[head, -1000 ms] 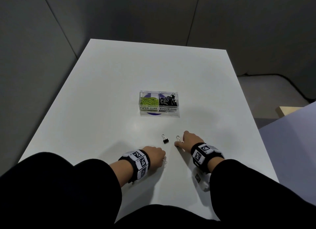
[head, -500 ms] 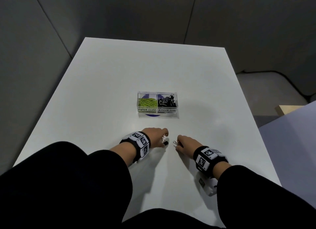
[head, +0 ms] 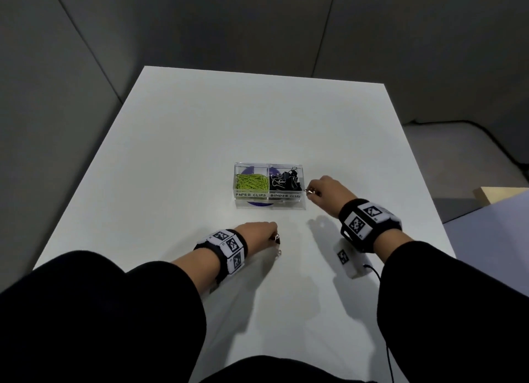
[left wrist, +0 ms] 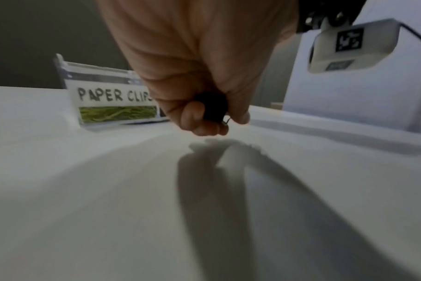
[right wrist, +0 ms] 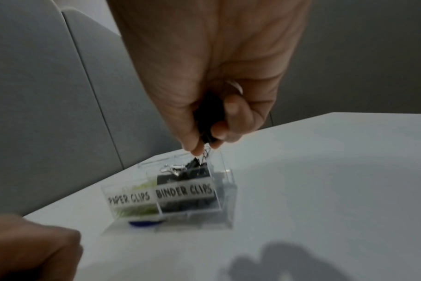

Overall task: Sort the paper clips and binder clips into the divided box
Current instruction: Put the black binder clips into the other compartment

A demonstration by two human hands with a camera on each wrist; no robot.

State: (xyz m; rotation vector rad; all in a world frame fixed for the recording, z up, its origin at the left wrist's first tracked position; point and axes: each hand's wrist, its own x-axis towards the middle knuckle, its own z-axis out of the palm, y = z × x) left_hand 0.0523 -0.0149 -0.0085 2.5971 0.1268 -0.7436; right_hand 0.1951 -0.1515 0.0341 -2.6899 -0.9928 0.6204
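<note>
Right hand (head: pixel 326 190) up by the right end of the divided box (head: pixel 269 203), fingers curled in a pinch around a black binder clip (right wrist: pixel 208 121), its wire handles poking out below the fingertips (right wrist: pixel 195 150). In the right wrist view that clip hangs just above the box's right compartment. Left hand (head: pixel 254 233) sits low over the table (head: pixel 171 153), nearer the body and apart from the box, also pinched tight on a second binder clip (left wrist: pixel 214 109), a small dark body tucked between thumb and fingers with a bit of wire showing.

Now the box itself: clear plastic, two compartments side by side. Handwritten white labels on the front wall read "PAPER CLIPS" on the left and "BINDER CLIPS" on the right. Left compartment holds a heap of green paper clips (head: pixel 251 181); right compartment holds a pile of black binder clips (head: pixel 285 180) with silver handles. Something blue-purple shows beneath the box; what it is cannot be told.

Both wrists wear black bands carrying square black-and-white coded markers (head: pixel 357 223). Black sleeves (head: pixel 100 296) fill the near edge of the head view.
</note>
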